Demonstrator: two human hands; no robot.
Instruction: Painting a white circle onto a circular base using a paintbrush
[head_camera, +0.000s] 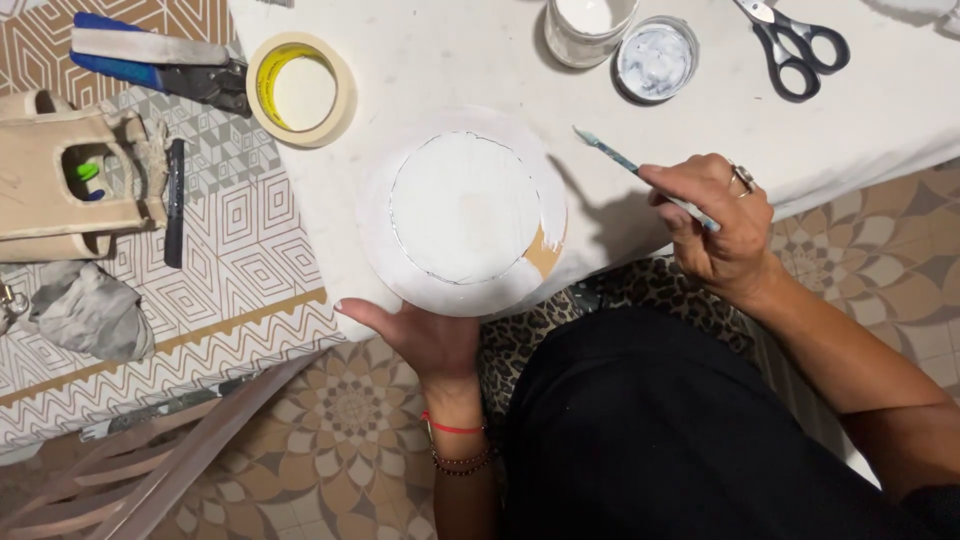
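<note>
The round disc (463, 212), painted white but for a bare tan patch at its lower right edge, lies flat at the near edge of the white cloth-covered table (880, 110). It looks light, stiff and wet-coated, so it is best held from beneath its rim. There the left hand (425, 335) cups it, palm up. The right hand (722, 225) pinches a thin pale-handled paintbrush (640, 175). An open paint jar (588, 28), its lid (656, 60), black scissors (795, 45) and a masking tape roll (301, 90) sit well apart.
</note>
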